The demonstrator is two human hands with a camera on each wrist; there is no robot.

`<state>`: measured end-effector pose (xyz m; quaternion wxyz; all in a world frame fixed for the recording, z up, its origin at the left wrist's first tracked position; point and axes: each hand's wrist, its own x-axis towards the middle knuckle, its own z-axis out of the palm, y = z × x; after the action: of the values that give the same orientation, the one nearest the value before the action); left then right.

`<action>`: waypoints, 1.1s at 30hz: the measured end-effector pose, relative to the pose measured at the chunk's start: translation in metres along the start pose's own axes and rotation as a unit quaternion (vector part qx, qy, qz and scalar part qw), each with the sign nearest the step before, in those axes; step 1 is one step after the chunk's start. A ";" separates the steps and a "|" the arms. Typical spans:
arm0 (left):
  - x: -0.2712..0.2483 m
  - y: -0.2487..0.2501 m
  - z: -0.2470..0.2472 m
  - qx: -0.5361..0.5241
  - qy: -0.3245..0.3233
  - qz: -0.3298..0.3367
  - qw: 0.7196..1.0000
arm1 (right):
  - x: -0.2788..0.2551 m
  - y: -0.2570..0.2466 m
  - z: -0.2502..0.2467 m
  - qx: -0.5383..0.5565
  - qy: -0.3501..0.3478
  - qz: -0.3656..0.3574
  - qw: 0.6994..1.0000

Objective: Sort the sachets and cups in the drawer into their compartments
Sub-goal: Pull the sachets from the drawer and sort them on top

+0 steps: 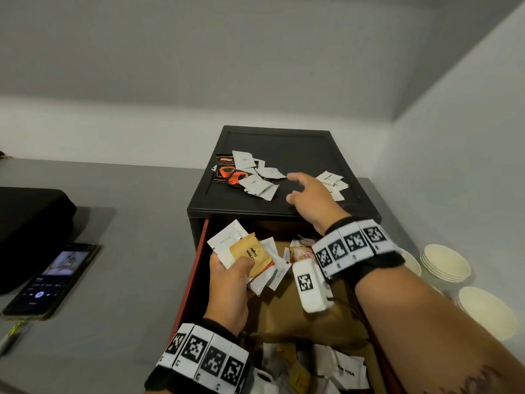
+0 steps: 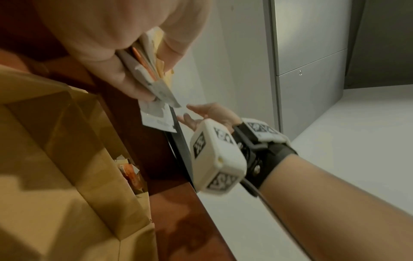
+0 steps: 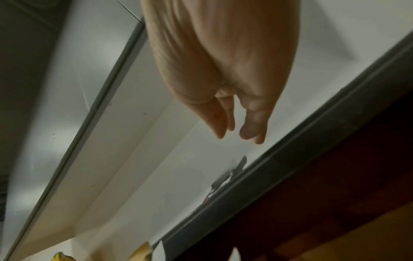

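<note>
My left hand [image 1: 230,282] grips a fanned bundle of sachets [image 1: 250,255] over the open drawer [image 1: 189,282]; a tan brown-sugar sachet lies on top of white ones. In the left wrist view the same bundle of sachets [image 2: 154,83] is pinched between thumb and fingers. My right hand [image 1: 306,197] hovers open over the black box top [image 1: 301,155], fingers spread, holding nothing, between two sachet piles. White and black-orange coffee sachets [image 1: 247,174] lie left of it, white sachets [image 1: 333,183] right of it. In the right wrist view the right hand's fingers [image 3: 223,123] hang empty.
A brown paper bag [image 1: 301,317] fills the drawer's middle, with loose sachets [image 1: 338,365] at its near end. Stacked paper cup lids or plates [image 1: 446,263] sit on the counter to the right. A lit phone [image 1: 54,280] and a black case [image 1: 31,223] lie left.
</note>
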<state>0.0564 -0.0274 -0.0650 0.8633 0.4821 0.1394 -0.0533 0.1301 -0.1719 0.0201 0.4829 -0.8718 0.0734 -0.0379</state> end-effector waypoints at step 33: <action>0.000 -0.006 -0.002 0.054 -0.048 0.003 0.997 | -0.009 0.038 -0.038 0.209 0.146 0.126 0.959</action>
<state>0.0543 -0.0293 -0.0710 0.8420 0.5251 0.0935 -0.0808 0.1122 -0.2219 0.0076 0.6395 -0.7198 0.2426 -0.1187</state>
